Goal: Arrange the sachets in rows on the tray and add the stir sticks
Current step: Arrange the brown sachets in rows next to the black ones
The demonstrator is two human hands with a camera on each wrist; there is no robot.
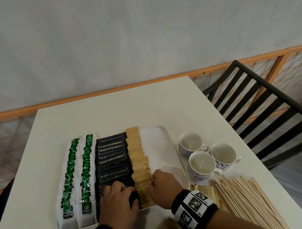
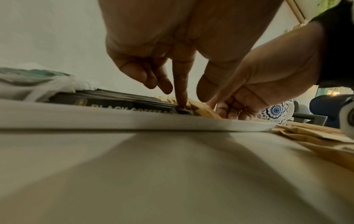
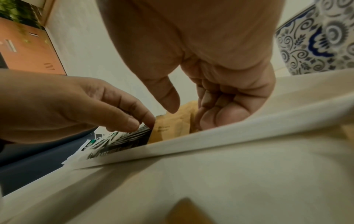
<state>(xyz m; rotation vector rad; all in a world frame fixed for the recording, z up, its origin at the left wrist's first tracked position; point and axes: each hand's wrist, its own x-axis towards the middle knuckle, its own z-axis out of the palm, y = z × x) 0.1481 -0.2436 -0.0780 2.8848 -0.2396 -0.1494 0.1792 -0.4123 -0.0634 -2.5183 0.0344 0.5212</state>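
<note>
Tray (image 1: pixel 159 138), white rectangular plastic: left hand (image 1: pixel 118 203), fingers extended, is pressing black coffee-powder sachets (image 1: pixel 111 159); right hand (image 1: pixel 162 186), fingers curled empty, is squaring tan paper sachets (image 1: pixel 139 167) at five o'clock, apparently straightening rows.

Three blue-patterned cups (image 1: pixel 205 155) stood clustered on the white table (image 1: pixel 107 113). A black slatted chair (image 1: pixel 263 109) stood beside the table, right of the cups.

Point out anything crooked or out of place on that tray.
The brown sachet row is uneven: its middle packets jut right of the line. The green tea rows overhang the tray's left edge. The stir sticks lie on the table, not the tray.
</note>
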